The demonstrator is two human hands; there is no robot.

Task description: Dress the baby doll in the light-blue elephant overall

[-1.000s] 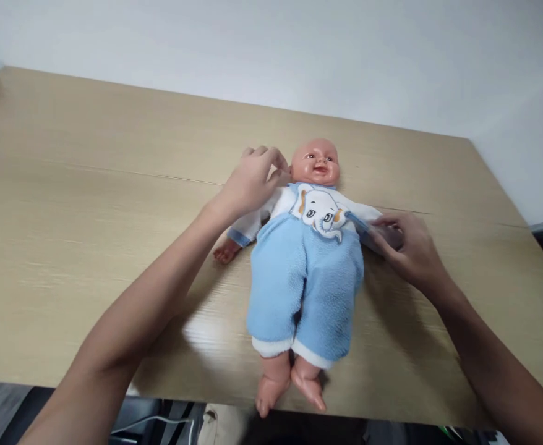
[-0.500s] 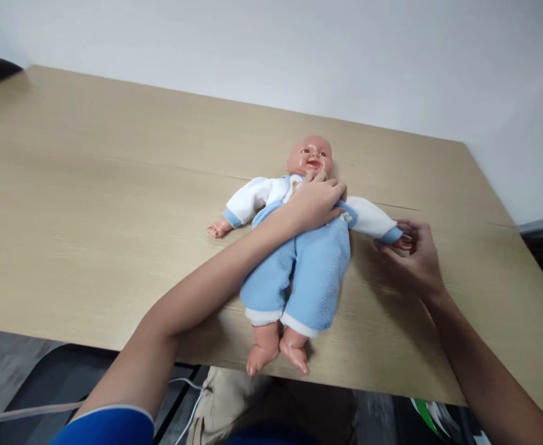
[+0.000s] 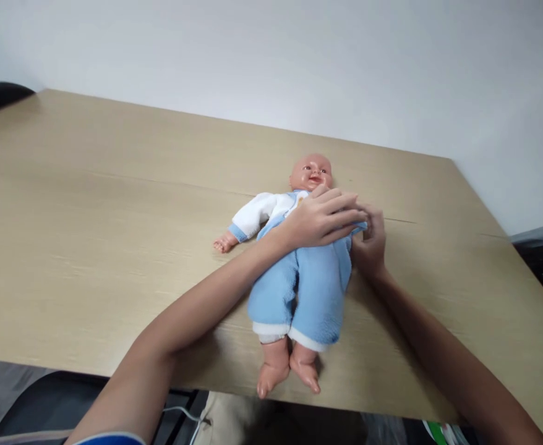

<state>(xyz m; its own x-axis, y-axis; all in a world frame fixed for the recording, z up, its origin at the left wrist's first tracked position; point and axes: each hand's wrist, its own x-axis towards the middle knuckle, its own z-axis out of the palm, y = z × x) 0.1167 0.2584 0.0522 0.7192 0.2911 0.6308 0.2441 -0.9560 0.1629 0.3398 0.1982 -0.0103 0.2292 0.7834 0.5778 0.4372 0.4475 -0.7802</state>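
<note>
A baby doll (image 3: 313, 176) in light blue trousers and a white and blue jacket lies on its back, head away from me. Across its chest rests my left hand (image 3: 324, 217), fingers stretched out over the jacket front. My right hand (image 3: 371, 238) is curled at the doll's right-hand side as I see it, closed on the clothing by a light blue jacket edge. Its fingertips are partly hidden and blurred. The doll's arm on that side is out of sight behind my hands, while its other arm (image 3: 253, 216) stretches out to the left. Both bare feet (image 3: 274, 371) point towards me.
The doll lies on a wooden table (image 3: 136, 247) with a white wall (image 3: 271, 68) behind it. A black chair (image 3: 49, 408) stands below the near edge at left, with a white cable (image 3: 192, 415) beside it. Another dark chair back (image 3: 2, 96) shows at far left.
My right hand has moved left from the doll's outstretched hand to its side, and that arm has gone from view. My left hand's fingers have straightened and reach further right.
</note>
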